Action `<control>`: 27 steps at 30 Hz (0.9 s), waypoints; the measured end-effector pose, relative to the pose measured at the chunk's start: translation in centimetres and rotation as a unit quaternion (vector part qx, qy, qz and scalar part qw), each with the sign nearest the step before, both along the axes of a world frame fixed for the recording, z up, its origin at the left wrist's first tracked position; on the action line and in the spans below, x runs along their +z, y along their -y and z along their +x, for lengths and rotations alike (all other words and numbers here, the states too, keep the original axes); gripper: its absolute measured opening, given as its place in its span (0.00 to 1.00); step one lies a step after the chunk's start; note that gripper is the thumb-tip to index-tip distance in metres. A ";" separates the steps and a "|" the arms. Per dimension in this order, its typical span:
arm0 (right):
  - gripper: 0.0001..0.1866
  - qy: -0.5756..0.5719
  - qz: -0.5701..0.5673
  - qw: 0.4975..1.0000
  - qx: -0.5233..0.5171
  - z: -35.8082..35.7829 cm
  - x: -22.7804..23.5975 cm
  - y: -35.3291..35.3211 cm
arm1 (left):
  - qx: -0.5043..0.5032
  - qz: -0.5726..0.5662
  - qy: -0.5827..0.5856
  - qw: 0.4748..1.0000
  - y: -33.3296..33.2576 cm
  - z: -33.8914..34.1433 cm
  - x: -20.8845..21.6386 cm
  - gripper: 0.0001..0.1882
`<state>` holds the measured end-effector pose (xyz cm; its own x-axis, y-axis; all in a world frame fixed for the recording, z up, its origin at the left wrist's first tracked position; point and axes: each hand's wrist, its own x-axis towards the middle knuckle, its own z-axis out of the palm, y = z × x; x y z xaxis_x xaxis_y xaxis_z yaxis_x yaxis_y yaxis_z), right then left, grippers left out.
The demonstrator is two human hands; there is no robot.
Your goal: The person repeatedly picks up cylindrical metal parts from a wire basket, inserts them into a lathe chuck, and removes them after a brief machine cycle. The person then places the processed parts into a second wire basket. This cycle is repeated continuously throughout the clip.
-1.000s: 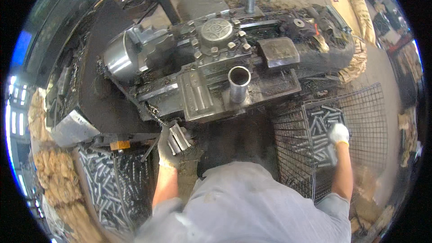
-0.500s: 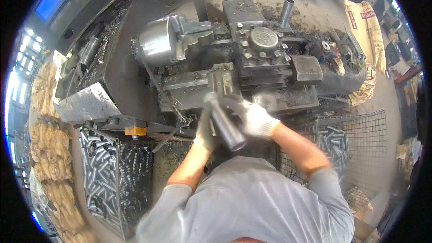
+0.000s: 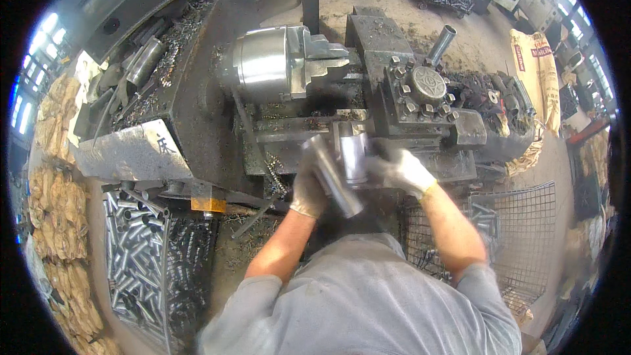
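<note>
My left hand (image 3: 309,187), in a white work glove with a darkened palm, is closed around a smooth metal tube (image 3: 336,183). This tube slants down to the right, its lower end toward my chest. Close beside it on the right, a second shiny metal tube (image 3: 354,161) stands nearly upright. My gloved right hand (image 3: 402,169) has its dark, blurred fingers closed on that tube's right side. Both tubes are in front of the lathe's bed. Behind them are the lathe chuck (image 3: 315,66), with no tube in its jaws, and the bolted tool post (image 3: 424,89).
Another tube (image 3: 442,45) stands behind the tool post. At lower left is a wire bin (image 3: 165,269) of metal tubes; a wire basket (image 3: 526,223) with more is at lower right. Metal shavings (image 3: 187,52) cover the machine's left side. Sacks (image 3: 59,210) line the far left.
My hands have moved apart, the right one shifting rightward. A second tube now shows between them, beside the one in my left hand. The view has shifted, so the lathe sits farther right.
</note>
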<state>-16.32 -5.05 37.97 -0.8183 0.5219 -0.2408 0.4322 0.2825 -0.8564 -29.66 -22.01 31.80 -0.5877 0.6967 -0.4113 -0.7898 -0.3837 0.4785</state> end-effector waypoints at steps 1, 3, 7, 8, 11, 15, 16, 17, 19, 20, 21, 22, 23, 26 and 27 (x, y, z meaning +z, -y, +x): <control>0.36 0.089 0.011 0.995 0.043 -0.4 0.4 0.8 | -0.019 0.100 -0.079 0.992 -0.6 0.9 1.0 0.33; 0.38 0.055 -0.061 0.996 0.037 -1.5 1.3 2.5 | -0.043 0.102 -0.100 0.989 -1.2 2.1 2.0 0.31; 0.38 0.028 -0.075 0.997 0.004 -2.3 5.5 3.5 | -0.115 0.094 -0.177 0.973 -1.4 -2.2 -1.2 0.34; 0.42 0.052 -0.065 0.995 0.051 -2.2 7.5 2.8 | -0.160 0.038 -0.169 0.972 -2.8 -5.5 -2.9 0.33; 0.48 -0.174 0.163 0.944 0.228 -2.9 14.2 -1.8 | -0.159 -0.131 -0.285 0.936 -3.7 -11.2 -6.3 0.30; 0.42 -0.104 0.440 0.862 0.227 -8.5 19.5 -11.7 | 0.144 -0.455 -0.569 0.669 0.7 -9.4 -5.6 0.22; 0.38 -0.044 0.513 0.822 0.243 -10.5 19.4 -14.2 | 0.088 -0.459 -0.525 0.711 1.7 -8.3 -5.1 0.20; 0.35 0.002 0.604 0.761 0.237 -12.4 18.8 -16.4 | 0.078 -0.415 -0.526 0.738 3.3 -6.8 -4.7 0.18; 0.28 0.124 0.661 0.685 0.281 -15.9 16.3 -20.2 | -0.010 -0.510 -0.446 0.736 6.2 -3.5 -5.0 0.16; 0.27 0.183 0.640 0.677 0.313 -17.2 14.6 -21.7 | 0.014 -0.493 -0.420 0.762 7.6 -2.3 -5.6 0.15; 0.26 0.214 0.622 0.669 0.346 -18.4 12.8 -22.8 | 0.032 -0.481 -0.397 0.781 9.2 -1.1 -6.5 0.15; 0.28 0.209 0.567 0.716 0.350 -19.3 11.0 -23.7 | 0.056 -0.485 -0.350 0.799 10.8 0.0 -7.6 0.13; 0.30 0.210 0.506 0.756 0.359 -20.1 9.3 -24.3 | 0.060 -0.512 -0.272 0.812 12.3 0.9 -8.9 0.12; 0.44 0.190 0.348 0.830 0.392 -22.2 5.1 -24.7 | 0.127 -0.522 -0.125 0.834 16.7 3.2 -12.3 0.09; 0.44 0.197 0.332 0.835 0.392 -22.8 4.2 -24.6 | 0.164 -0.482 -0.150 0.847 17.7 3.3 -13.1 0.10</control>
<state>-39.12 19.57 42.13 -0.8968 -0.0113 -0.4422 0.1027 0.9671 -0.2329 -26.32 -39.72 18.66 -0.8636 -0.0993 -0.4943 -0.5037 0.1248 0.8548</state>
